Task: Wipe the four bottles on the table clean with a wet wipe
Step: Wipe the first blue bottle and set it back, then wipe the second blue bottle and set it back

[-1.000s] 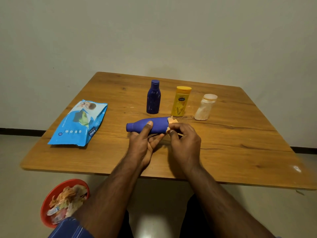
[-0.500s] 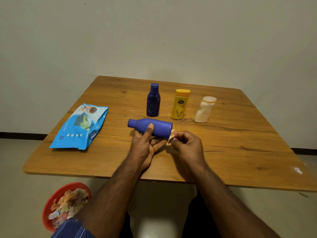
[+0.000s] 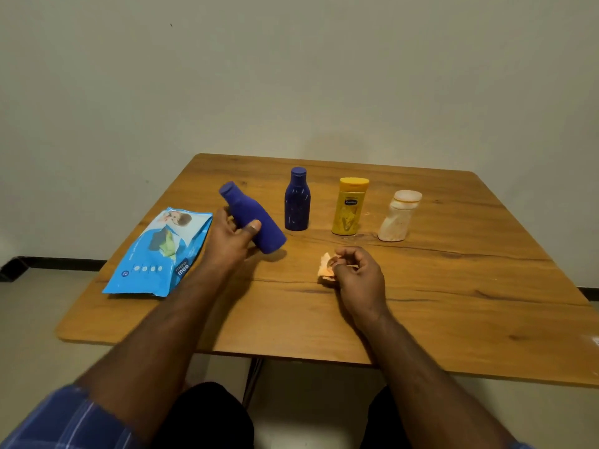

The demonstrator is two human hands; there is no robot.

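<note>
- I see the left hand [image 3: 231,238] wrapped round a matte violet-blue plastic bottle [image 3: 253,218], thumb across its front; the bottle is lifted off the table and tilted, cap up and away to the left, base low toward the right
- My right hand [image 3: 355,273] rests low over the table, its fingers curled in and pinching a crumpled orange-stained wet wipe [image 3: 325,270]; the wipe sticks out on the hand's left side, apart from the held bottle
- Three more bottles stand upright in a row behind: a dark blue capped bottle [image 3: 297,200]; a yellow lotion bottle with a dark label [image 3: 350,207]; a whitish translucent bottle with a pale cap [image 3: 398,217], smeared with orange
- A blue wet-wipe packet [image 3: 158,252] lies flat just left of the left hand
- The square wooden table [image 3: 453,286] shows brown grain with a long crack line across it; a plain pale wall [image 3: 291,76] rises behind it; pale floor lies below with a dark skirting strip [image 3: 48,264]
</note>
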